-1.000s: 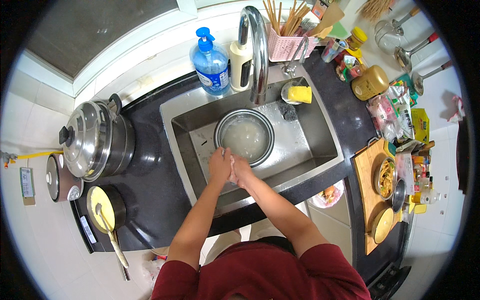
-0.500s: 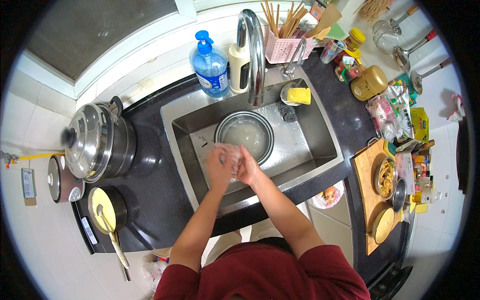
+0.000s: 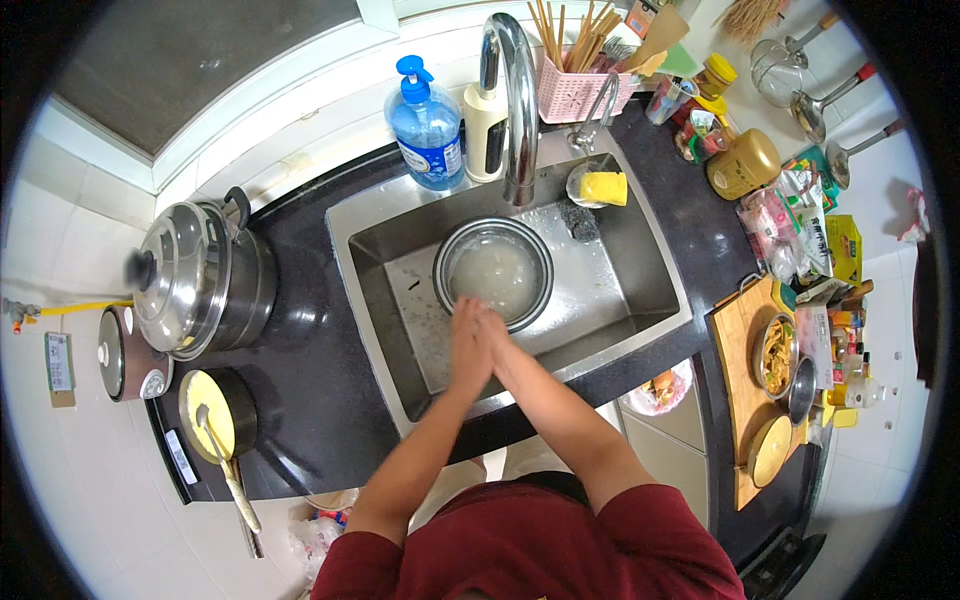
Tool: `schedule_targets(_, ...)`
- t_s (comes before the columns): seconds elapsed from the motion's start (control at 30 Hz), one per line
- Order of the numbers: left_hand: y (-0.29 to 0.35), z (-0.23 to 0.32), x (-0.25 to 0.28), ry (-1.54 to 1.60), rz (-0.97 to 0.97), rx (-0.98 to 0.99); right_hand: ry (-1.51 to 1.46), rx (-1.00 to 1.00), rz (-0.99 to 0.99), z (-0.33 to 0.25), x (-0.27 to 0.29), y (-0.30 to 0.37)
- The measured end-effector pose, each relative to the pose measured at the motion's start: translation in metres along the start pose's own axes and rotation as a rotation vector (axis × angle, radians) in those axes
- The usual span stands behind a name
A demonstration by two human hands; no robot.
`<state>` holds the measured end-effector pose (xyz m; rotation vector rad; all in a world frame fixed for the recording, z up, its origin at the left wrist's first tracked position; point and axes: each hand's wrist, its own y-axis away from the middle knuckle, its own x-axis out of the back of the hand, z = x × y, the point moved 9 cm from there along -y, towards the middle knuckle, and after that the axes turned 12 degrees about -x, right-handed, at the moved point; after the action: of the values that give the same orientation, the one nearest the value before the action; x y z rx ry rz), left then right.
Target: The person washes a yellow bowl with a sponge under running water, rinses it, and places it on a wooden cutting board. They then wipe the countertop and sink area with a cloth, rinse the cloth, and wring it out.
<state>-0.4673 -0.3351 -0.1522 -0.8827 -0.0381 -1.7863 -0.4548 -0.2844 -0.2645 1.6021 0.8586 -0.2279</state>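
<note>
My left hand (image 3: 467, 338) and my right hand (image 3: 489, 332) are pressed together over the near edge of a round metal bowl (image 3: 543, 300). Their fingers are closed and point down toward it; anything between the palms is hidden. Cloudy, whitish water (image 3: 495, 275) partly fills the bowl, which sits in the stainless steel sink (image 3: 640, 290). Above the sink's back edge arches a chrome faucet (image 3: 522, 110). A yellow sponge (image 3: 603, 188) rests on a small dish at the back right corner, with a dark scouring pad (image 3: 579, 222) below it.
Behind the sink stand a blue pump bottle (image 3: 425, 130) and a pink utensil basket (image 3: 580, 95). To the left are a lidded steamer pot (image 3: 190, 275) and a saucepan (image 3: 215, 415) with utensils. A cutting board (image 3: 735, 400) carries bowls on the right.
Both hands have come closer together and their fingers now point down at the bowl. Before, they were blurred and more spread. The whole view has shifted slightly.
</note>
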Motion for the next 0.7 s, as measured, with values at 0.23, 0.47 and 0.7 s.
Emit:
schedule_targets(0.23,0.004,-0.018,-0.002,0.441,0.019,0.364,0.324,0.201,-0.059,-0.017,-0.027,0.02)
schedule_targets(0.47,-0.002,-0.045,0.004,0.699,-0.086,0.836,0.454,-0.026,0.044,0.001,-0.035,0.036)
schedule_targets(0.7,0.004,-0.07,0.016,0.524,0.037,0.499,0.481,-0.114,-0.029,-0.013,-0.053,0.053)
